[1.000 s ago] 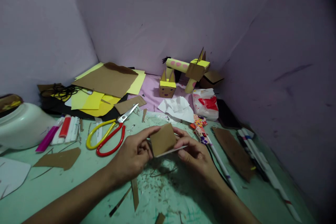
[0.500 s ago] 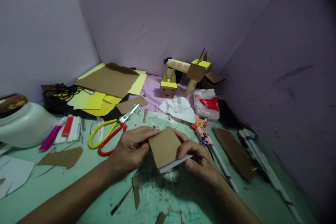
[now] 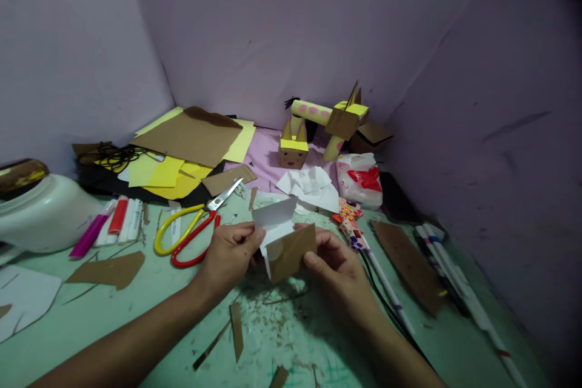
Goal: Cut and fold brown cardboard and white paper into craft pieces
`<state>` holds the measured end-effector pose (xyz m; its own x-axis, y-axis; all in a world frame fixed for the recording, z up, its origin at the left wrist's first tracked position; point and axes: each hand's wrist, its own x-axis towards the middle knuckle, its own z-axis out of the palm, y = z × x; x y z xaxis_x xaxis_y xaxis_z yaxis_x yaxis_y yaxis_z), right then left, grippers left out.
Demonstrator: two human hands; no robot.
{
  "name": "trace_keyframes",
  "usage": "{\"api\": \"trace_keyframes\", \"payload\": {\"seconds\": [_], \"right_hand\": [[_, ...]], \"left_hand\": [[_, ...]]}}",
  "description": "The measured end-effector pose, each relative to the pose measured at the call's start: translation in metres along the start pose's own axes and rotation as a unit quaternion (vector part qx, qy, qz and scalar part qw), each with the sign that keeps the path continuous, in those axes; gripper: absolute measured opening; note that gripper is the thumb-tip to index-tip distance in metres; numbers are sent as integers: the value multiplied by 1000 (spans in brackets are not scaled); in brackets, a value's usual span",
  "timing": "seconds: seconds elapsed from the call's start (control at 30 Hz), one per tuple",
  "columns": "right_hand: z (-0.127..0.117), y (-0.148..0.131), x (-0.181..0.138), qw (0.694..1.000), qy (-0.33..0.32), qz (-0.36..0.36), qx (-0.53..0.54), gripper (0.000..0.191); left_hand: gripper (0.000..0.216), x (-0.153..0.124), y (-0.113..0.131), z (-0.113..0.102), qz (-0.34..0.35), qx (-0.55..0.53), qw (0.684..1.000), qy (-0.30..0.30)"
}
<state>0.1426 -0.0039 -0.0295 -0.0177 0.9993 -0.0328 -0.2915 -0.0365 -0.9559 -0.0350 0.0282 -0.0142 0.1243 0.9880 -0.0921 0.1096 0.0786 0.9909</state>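
Note:
Between my two hands is a folded cardboard piece [image 3: 291, 256], brown on one face and white on the other, with its flaps now spread apart above the table. My left hand [image 3: 233, 250] pinches its left side by the white flaps, thumb on top. At the brown flap's right edge, my right hand [image 3: 339, 264] grips with the thumb in front and the fingers behind. Scissors [image 3: 196, 235] with one yellow and one red handle lie just left of my left hand. Thin cardboard scraps [image 3: 236, 332] are scattered below the hands.
Behind stand a small cardboard box with ears [image 3: 293, 154] and a yellow spotted paper animal [image 3: 343, 118]. A tissue pack [image 3: 359, 182] and crumpled white paper [image 3: 309, 188] sit in front. Markers [image 3: 119, 218], a white pot [image 3: 50, 212] and coloured sheets [image 3: 186, 139] occupy the left; pens [image 3: 459, 279] lie right.
The cardboard piece has been tilted and opened, so its white inner faces now show. My left hand has shifted its hold to the white flaps; my right hand still grips the brown edge.

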Motion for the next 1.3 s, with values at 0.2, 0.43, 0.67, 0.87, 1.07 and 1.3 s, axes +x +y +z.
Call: {"api": "trace_keyframes", "payload": {"seconds": [0.2, 0.43, 0.67, 0.87, 1.07, 1.3], "right_hand": [[-2, 6, 4, 998, 8, 54, 8, 42], [2, 8, 4, 997, -8, 74, 9, 27], [4, 6, 4, 991, 27, 119, 60, 25], [4, -6, 6, 965, -65, 214, 136, 31], [0, 3, 3, 980, -46, 168, 91, 43], [-5, 3, 4, 982, -57, 159, 87, 41]], "left_hand": [[38, -3, 3, 1, -28, -47, 996, -66], [42, -7, -2, -1, -13, -25, 989, -145], [28, -8, -1, 5, 29, -15, 994, -103], [25, -5, -4, 6, 77, 14, 996, -44], [27, -6, -5, 2, 180, 97, 968, -149], [67, -8, 0, 4, -44, -35, 981, -185]]}}
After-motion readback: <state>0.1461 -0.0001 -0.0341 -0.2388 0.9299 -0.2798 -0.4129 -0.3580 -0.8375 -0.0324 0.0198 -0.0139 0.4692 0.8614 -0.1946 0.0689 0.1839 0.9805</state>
